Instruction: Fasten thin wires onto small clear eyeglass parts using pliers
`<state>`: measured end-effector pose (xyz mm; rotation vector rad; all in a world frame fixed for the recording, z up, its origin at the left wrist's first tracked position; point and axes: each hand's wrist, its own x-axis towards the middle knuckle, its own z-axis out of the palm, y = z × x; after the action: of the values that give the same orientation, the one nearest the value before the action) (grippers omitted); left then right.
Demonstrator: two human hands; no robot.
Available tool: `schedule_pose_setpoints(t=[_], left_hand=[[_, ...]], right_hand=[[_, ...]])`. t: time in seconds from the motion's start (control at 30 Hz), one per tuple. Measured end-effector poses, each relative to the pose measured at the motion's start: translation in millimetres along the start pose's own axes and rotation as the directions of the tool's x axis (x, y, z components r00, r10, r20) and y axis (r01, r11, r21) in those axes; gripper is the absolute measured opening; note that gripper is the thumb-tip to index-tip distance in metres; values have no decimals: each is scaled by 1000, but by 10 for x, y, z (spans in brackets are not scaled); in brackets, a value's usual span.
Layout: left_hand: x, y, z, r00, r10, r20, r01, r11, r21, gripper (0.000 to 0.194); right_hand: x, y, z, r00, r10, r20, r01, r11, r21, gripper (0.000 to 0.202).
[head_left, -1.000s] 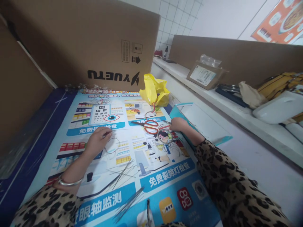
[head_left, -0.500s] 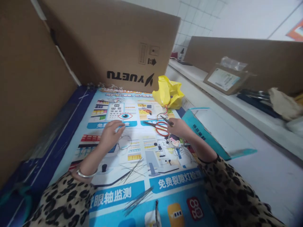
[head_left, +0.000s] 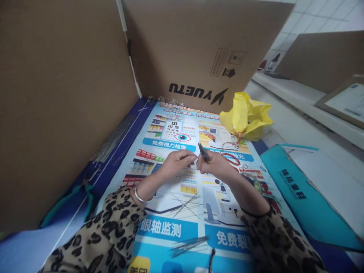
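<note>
My left hand (head_left: 178, 163) is closed in a pinch over the middle of the printed poster (head_left: 159, 182), a silver bangle on its wrist. What lies between its fingertips is too small to name. Close beside it, my right hand (head_left: 214, 165) is wrapped round a small dark pointed tool (head_left: 204, 152), its tip up. Red-handled scissors (head_left: 231, 157) lie partly hidden behind the right hand. Thin wires (head_left: 186, 204) cross each other on the poster below the hands, with a bundle of wires (head_left: 189, 245) nearer me.
Teal-handled pliers (head_left: 89, 197) lie at the left. A yellow crumpled wrapper (head_left: 246, 115) stands at the back right, a teal box (head_left: 295, 189) at the right. Cardboard panels (head_left: 193, 45) rise at the left and back. Shiny small pieces (head_left: 173, 108) lie along the back edge.
The view has turned left. My hands have come together, the left one going from loosely curved to pinching. The right hand has moved off the scissors with the dark tool in it.
</note>
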<state>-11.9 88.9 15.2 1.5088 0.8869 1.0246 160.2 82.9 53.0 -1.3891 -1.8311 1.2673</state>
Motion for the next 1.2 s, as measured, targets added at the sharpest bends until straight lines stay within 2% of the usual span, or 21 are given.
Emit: schedule_pose_setpoints(t=[0.1,0.2,0.27,0.37,0.47,0.57,0.7,0.97,1.2], left_hand=[[-20,17,34,997,43,-71,-40,998,41,19],[-42,22,50,976,85,-199,-77,996,48,20],[-48,5,48,961,65,-269,-71,997,-11,22],[-42,-33,42,943,2,-333,-55,987,-149,25],[-33,-50,49,924,-27,-382,-68,970,-233,24],[-41,-36,75,915,-26,-403,-83,965,-248,23],[-75,-10,119,906,38,-423,-124,976,-180,21],[-124,-30,150,897,166,-411,-160,986,48,15],[-123,-55,151,900,169,-402,-135,984,112,13]], right_hand=[[6,5,32,999,3,-45,-5,999,-34,7],[-3,34,48,998,-6,-61,13,994,105,14],[-29,66,56,998,9,-59,4,976,217,22],[-99,111,87,996,45,79,-67,954,294,34],[-179,130,169,967,63,247,-136,946,293,42],[-231,121,284,961,54,273,-136,947,290,45],[-243,106,379,979,62,194,-116,952,282,45],[-214,175,357,986,109,127,-134,970,202,45],[-183,239,378,986,121,111,-142,968,206,45]])
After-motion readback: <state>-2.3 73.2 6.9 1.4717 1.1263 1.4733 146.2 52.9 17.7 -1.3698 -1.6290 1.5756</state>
